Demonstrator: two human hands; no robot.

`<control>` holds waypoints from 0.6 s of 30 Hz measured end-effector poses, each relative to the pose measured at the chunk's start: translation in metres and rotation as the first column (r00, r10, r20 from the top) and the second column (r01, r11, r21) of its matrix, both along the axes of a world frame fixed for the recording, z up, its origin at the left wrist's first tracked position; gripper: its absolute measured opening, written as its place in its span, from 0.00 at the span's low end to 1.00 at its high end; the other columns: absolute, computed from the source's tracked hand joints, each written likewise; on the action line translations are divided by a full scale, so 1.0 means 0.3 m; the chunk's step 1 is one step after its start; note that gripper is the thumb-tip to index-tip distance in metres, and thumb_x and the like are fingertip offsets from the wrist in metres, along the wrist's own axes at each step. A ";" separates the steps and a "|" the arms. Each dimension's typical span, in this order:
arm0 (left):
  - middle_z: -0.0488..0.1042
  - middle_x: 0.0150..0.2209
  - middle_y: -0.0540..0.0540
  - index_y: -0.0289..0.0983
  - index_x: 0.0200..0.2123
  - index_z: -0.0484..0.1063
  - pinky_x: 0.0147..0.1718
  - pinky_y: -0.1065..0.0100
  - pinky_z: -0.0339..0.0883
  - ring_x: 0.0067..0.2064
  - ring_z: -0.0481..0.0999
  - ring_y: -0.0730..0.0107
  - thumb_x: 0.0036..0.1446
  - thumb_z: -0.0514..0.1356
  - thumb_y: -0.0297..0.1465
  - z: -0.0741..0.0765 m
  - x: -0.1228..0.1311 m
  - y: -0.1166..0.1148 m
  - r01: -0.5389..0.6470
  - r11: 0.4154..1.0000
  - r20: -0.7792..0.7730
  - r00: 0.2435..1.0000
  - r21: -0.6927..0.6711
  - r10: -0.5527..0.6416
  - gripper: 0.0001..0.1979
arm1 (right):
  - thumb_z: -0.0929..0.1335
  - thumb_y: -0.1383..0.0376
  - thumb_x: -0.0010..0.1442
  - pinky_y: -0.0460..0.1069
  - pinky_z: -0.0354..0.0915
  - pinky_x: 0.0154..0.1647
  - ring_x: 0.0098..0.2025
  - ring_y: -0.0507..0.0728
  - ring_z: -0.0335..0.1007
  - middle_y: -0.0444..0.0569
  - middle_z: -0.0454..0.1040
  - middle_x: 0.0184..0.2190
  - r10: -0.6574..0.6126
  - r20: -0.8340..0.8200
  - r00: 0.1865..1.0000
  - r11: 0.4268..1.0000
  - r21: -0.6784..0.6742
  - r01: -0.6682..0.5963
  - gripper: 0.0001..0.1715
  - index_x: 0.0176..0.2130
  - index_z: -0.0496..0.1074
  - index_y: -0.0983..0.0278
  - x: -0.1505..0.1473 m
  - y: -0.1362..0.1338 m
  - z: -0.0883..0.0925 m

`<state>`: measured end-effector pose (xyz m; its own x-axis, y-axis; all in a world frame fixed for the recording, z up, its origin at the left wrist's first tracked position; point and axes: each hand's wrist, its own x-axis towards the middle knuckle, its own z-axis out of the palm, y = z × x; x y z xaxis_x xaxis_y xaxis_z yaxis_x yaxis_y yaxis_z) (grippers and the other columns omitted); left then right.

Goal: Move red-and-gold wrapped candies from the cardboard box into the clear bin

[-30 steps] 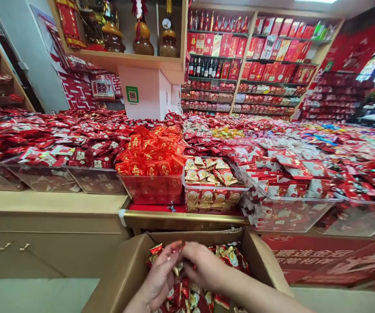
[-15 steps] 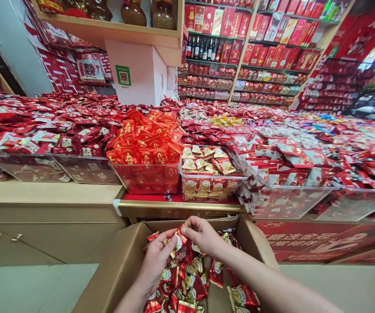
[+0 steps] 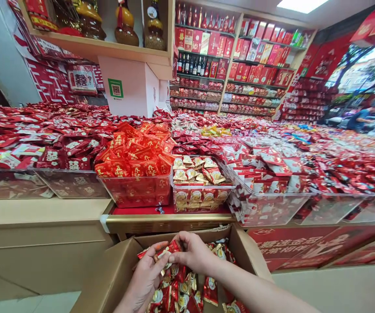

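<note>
Over an open cardboard box (image 3: 109, 274), my left hand (image 3: 150, 271) pinches a small red and gold candy packet (image 3: 172, 248). My right hand (image 3: 192, 253) is closed on the same packet from the other side, thumb and fingers at its edge. The fingers partly cover the packet, so how many I hold is unclear. Below my hands, loose packets of the same red and gold kind (image 3: 211, 289) lie in the box. Beyond the box, a clear plastic bin (image 3: 203, 196) holds matching packets in neat rows, their round pictures facing up.
Left of that bin stands a clear bin (image 3: 138, 191) heaped with bright red packets. Another clear bin (image 3: 269, 208) of red and white packets is to its right. A gold-edged counter (image 3: 174, 219) borders the box. Shelves (image 3: 223, 82) with bottles and boxes rise behind.
The packet has turned in my fingers, and my right hand now covers more of it. The view has tilted up and shifted, showing more of the upper shelves.
</note>
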<state>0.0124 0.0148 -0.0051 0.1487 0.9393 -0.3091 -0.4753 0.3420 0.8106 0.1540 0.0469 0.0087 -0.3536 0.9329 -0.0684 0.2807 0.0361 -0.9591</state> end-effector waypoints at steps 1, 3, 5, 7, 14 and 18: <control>0.77 0.29 0.49 0.38 0.37 0.67 0.31 0.67 0.65 0.31 0.74 0.67 0.39 0.65 0.32 -0.003 -0.004 0.003 0.030 1.000 0.005 1.000 0.003 -0.030 0.18 | 0.71 0.62 0.39 0.43 0.55 0.23 0.23 0.48 0.57 0.39 0.63 0.20 -0.006 0.011 1.000 1.000 0.000 0.006 0.13 0.26 0.65 0.65 0.003 0.000 0.005; 0.76 0.27 0.49 0.38 0.37 0.67 0.26 0.70 0.64 0.27 0.73 0.71 0.38 0.66 0.31 -0.010 -0.010 0.009 0.080 0.996 0.004 0.997 0.034 -0.080 0.19 | 0.71 0.61 0.40 0.43 0.56 0.23 0.24 0.49 0.59 0.40 0.64 0.20 -0.019 0.011 1.000 1.000 0.000 0.019 0.13 0.26 0.65 0.65 0.006 0.000 0.013; 0.76 0.24 0.51 0.37 0.35 0.68 0.23 0.73 0.63 0.24 0.71 0.75 0.37 0.66 0.29 -0.012 -0.013 0.012 0.090 0.993 0.003 0.996 0.078 -0.090 0.18 | 0.70 0.60 0.41 0.43 0.56 0.24 0.25 0.49 0.60 0.41 0.66 0.22 -0.043 -0.025 0.999 0.999 0.006 0.043 0.14 0.26 0.66 0.65 0.005 0.000 0.018; 0.75 0.22 0.52 0.37 0.33 0.69 0.21 0.75 0.62 0.22 0.70 0.76 0.36 0.67 0.29 -0.009 -0.009 0.012 0.045 0.993 0.003 0.999 0.109 -0.046 0.17 | 0.70 0.59 0.41 0.43 0.57 0.25 0.26 0.49 0.61 0.42 0.67 0.23 -0.065 -0.073 0.995 0.998 0.007 0.066 0.15 0.28 0.66 0.65 0.001 -0.001 0.017; 0.74 0.20 0.54 0.40 0.35 0.67 0.17 0.73 0.61 0.18 0.69 0.74 0.35 0.67 0.33 -0.008 0.003 0.001 0.003 0.983 -0.045 0.999 0.184 0.005 0.20 | 0.66 0.63 0.48 0.43 0.56 0.26 0.25 0.49 0.60 0.42 0.67 0.21 -0.027 0.065 0.998 0.967 0.255 0.010 0.08 0.24 0.66 0.66 0.009 -0.031 0.120; 0.73 0.21 0.53 0.39 0.34 0.68 0.17 0.74 0.60 0.18 0.68 0.75 0.38 0.65 0.37 -0.022 -0.010 0.004 0.038 0.985 -0.106 0.994 0.166 -0.020 0.18 | 0.61 0.65 0.54 0.43 0.57 0.30 0.28 0.49 0.61 0.44 0.68 0.25 -0.012 0.203 0.979 0.793 0.598 -0.115 0.08 0.28 0.68 0.65 0.055 -0.004 0.377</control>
